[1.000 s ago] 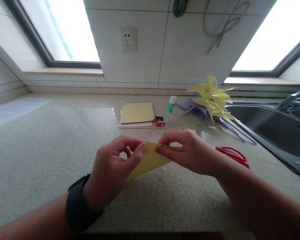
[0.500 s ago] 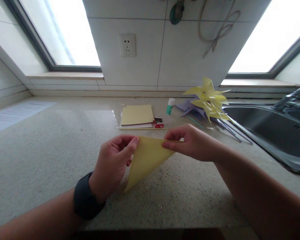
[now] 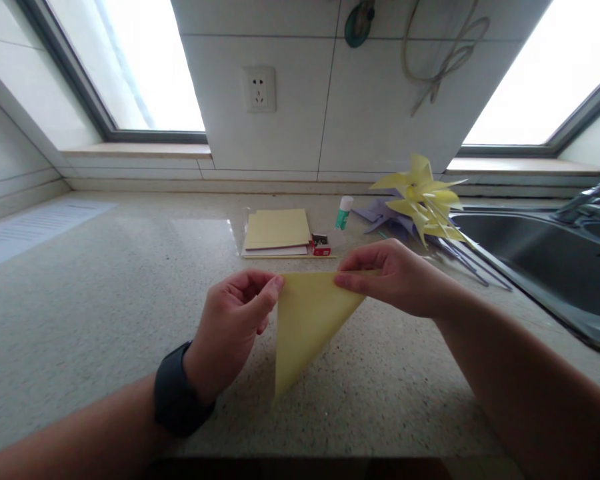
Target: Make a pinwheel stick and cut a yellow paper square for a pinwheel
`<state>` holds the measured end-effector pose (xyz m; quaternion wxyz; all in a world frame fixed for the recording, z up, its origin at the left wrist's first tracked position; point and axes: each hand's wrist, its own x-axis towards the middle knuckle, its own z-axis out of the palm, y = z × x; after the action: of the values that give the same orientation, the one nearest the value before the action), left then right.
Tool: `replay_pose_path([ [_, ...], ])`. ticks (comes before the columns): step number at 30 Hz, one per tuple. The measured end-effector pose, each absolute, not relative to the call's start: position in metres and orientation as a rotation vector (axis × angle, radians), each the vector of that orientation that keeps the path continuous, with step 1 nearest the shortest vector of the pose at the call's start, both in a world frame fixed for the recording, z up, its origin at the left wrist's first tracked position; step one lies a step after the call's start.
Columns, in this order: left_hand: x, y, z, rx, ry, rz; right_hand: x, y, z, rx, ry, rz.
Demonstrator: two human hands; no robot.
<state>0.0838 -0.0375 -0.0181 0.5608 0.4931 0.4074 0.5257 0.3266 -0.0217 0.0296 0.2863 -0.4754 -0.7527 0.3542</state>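
A yellow sheet of paper [image 3: 310, 323], folded into a triangle, is held up above the counter with one point hanging down. My left hand [image 3: 237, 320] pinches its upper left corner between thumb and fingers. Along the top edge, toward the right, my right hand [image 3: 393, 277] grips the paper and hides its right corner. Beyond the hands lie a stack of yellow paper [image 3: 277, 228], a small red box [image 3: 321, 245] and a thin stick [image 3: 285, 257]. A glue stick [image 3: 344, 213] with a white cap stands behind the box.
Yellow pinwheels [image 3: 420, 197] and purple pinwheels [image 3: 390, 215] lie at the back right, beside a steel sink [image 3: 530, 267]. A printed sheet [image 3: 40, 223] rests at the far left of the speckled counter [image 3: 105, 320]. A socket [image 3: 260, 89] is on the tiled wall.
The folded paper has turned slightly, so its lower point has swung right and now hangs straighter. My right hand has risen a little. Both hands keep their hold.
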Motion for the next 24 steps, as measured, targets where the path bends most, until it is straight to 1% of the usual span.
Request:
replay_pose_path([
  [9, 0.0827, -0.0375, -0.0221, 1.155, 0.981, 1.253, 0.3234, -0.0230, 0.0291, -1.123, -1.946, 0.977],
  [24, 0.0828, -0.0385, -0.0215, 1.157, 0.968, 1.261, 0.3256, -0.0211, 0.0294, -1.080, -1.978, 0.864],
])
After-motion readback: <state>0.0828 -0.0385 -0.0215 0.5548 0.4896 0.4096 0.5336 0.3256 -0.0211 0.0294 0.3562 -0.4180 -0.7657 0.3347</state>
